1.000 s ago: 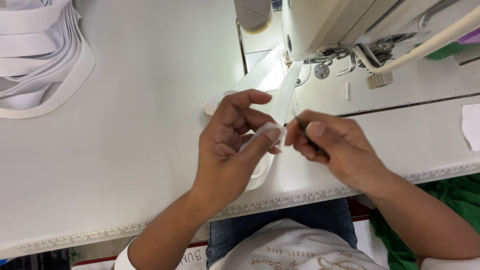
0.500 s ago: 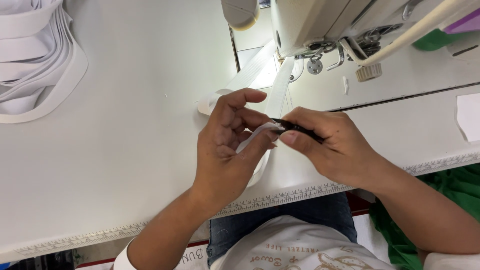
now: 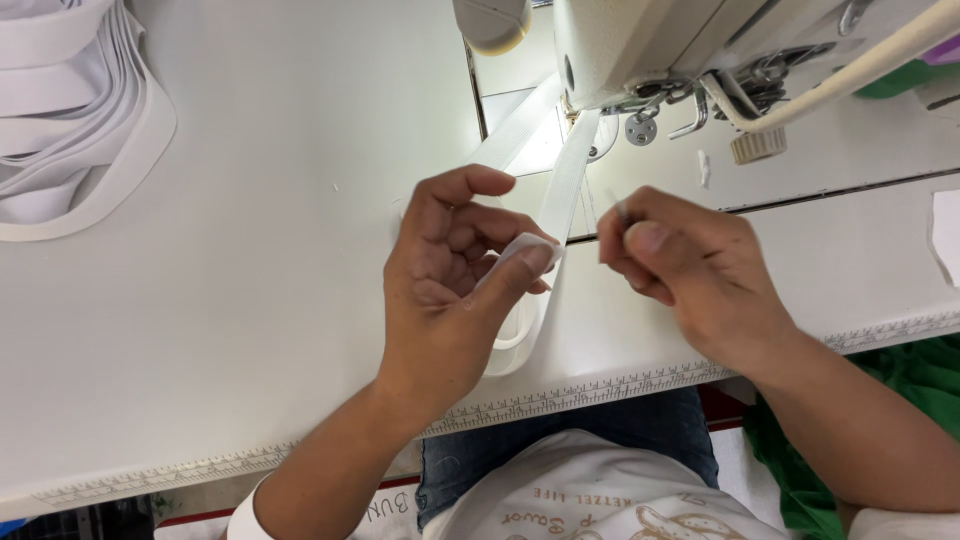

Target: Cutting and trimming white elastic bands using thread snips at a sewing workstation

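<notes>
My left hand (image 3: 455, 290) pinches a white fabric strip (image 3: 565, 195) between thumb and fingers near its folded end. The strip runs from my fingers up to the presser foot of the sewing machine (image 3: 680, 50) and loops down toward the table's front edge. My right hand (image 3: 690, 275) hovers a short way to the right of the strip, fingers closed on a small thin metal tool (image 3: 621, 210) whose tip pokes up above my thumb. The two hands are apart.
A pile of white strips (image 3: 70, 110) lies at the far left of the white table (image 3: 250, 300). A printed ruler runs along the table's front edge (image 3: 560, 400). Green cloth (image 3: 900, 390) hangs at the right, below the table.
My right hand has pulled away from the strip's end to the right, where earlier it touched my left fingers. The view has shifted slightly.
</notes>
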